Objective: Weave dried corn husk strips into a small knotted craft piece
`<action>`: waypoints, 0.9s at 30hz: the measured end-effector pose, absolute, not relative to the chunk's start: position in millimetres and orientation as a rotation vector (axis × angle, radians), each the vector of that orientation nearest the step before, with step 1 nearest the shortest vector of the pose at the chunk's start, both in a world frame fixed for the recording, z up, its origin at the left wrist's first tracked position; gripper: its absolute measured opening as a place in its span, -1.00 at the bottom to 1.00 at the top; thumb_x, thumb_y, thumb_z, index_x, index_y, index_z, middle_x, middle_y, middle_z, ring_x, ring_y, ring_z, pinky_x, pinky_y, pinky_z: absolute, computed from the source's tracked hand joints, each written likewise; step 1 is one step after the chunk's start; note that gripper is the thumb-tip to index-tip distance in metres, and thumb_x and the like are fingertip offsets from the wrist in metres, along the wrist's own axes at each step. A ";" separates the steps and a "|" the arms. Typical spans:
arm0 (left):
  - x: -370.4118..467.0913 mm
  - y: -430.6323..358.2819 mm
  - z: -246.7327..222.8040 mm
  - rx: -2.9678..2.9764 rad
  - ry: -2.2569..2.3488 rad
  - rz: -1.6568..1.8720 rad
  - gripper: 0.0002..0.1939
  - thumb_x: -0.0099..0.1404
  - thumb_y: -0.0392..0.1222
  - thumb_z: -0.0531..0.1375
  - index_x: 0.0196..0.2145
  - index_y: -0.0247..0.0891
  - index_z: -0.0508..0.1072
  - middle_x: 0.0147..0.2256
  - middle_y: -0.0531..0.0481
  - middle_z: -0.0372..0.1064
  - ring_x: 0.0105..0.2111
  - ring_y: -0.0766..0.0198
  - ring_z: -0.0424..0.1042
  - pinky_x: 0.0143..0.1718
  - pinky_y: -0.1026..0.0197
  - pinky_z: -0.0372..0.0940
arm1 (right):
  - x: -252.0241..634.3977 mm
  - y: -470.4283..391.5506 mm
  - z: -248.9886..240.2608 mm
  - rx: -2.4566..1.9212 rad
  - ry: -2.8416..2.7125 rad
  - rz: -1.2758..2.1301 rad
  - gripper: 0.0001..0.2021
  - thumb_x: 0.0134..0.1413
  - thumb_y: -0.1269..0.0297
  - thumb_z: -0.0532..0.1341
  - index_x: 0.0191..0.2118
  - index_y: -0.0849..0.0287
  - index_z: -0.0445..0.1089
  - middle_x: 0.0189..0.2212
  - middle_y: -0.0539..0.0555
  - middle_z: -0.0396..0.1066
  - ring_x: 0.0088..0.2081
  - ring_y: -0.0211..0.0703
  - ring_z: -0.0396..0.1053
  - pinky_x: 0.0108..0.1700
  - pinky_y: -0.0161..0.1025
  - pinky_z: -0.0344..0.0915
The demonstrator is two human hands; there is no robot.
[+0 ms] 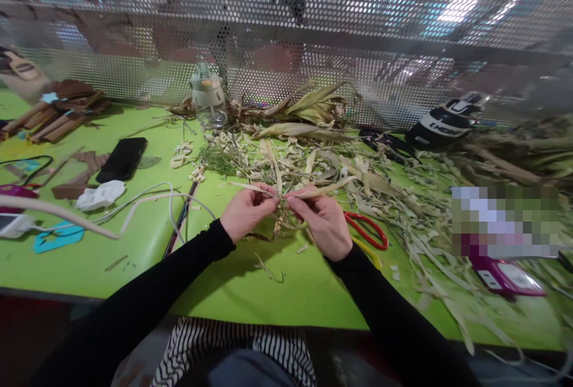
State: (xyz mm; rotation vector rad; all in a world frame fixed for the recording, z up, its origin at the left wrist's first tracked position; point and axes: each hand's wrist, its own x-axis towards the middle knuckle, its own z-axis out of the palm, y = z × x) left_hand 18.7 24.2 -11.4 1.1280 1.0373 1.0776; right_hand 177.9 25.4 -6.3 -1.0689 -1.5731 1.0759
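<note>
My left hand (251, 211) and my right hand (321, 220) meet over the front of the green table (250, 291). Between their pinched fingertips is a small bunch of dried husk strips (279, 175). One pale strip stands up from the middle, and others stick out left and right past my fingers. Brown and green ends hang just below. How the strips are joined is hidden by my fingertips. Beside my right wrist lie a red scissor handle (369, 230) and a yellow one, partly under the arm. Loose husk scraps (242, 154) spread behind my hands.
A clear bottle (208, 97) and a black bottle (447, 119) stand near the perforated metal screen (277, 52). Long dried husks (317, 106) are heaped at the back. Leftward are a black phone (122, 159), a white power strip (100, 194) and cables. A magenta device (508, 276) sits right.
</note>
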 end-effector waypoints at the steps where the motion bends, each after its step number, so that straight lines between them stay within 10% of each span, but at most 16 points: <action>1: 18.3 24.1 -10.9 1.136 1.043 1.070 -0.80 0.02 -0.20 0.21 -0.40 -0.33 0.29 -0.58 0.16 0.24 -0.62 0.51 0.11 -0.56 0.38 0.03 | 177.6 25.7 -7.6 -1.070 -1.546 1.099 -0.82 0.01 0.18 0.26 -0.39 0.22 0.44 -0.47 0.01 0.35 -0.53 -0.35 0.20 -0.50 -0.33 0.14; 27: 18.4 19.0 -14.9 1.316 1.039 0.905 -0.75 0.15 -0.06 0.09 -0.50 -0.33 0.31 -0.61 0.12 0.10 -0.59 0.44 0.04 -0.56 0.30 -0.07 | 175.3 32.2 -18.7 -1.073 -1.400 1.351 -0.71 -0.08 0.07 0.30 -0.40 0.23 0.39 -0.61 -0.09 0.21 -0.61 -0.43 -0.01 -0.59 -0.37 -0.10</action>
